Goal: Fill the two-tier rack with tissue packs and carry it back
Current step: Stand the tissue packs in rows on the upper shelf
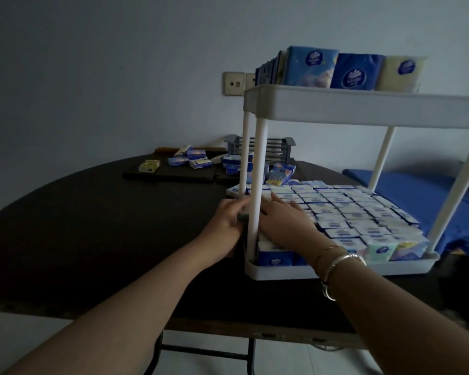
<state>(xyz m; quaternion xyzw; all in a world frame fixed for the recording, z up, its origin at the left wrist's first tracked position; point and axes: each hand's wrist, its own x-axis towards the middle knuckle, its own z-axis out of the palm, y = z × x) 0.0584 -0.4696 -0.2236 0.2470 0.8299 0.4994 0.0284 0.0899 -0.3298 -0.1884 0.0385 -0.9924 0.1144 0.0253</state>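
Two bare forearms reach out from under the camera toward the white two-tier rack (363, 109), which stands on the dark round table (92, 226) at its right side. The right wrist wears a few bangles (339, 262).

The right hand (287, 223) lies inside the lower tier, fingers straight and slightly spread, flat on top of the tissue packs (344, 212) near the front-left corner post (256, 185). It presses rather than grips. The left hand (228, 216) sits outside the rack at that same corner, fingers curled against the rack's left edge; the post hides the fingertips, so I cannot tell whether they hold a pack or only the rim.

The lower tier looks nearly full, packs standing in tight rows right across it. The upper tier holds a row of upright packs (333, 69) along its far side, with the rest hidden by its rim from here. Loose packs (190, 158) are scattered on a dark board (171, 173) farther back, beside a small grey slatted basket (263, 148).

I would say she is seating the last packs in that corner. To do it well, the left hand should brace the rack so it does not slide, while the flat right palm pushes the row down and rightward, closing gaps evenly. Pressing hard near the post may buckle the neighbouring packs upward.
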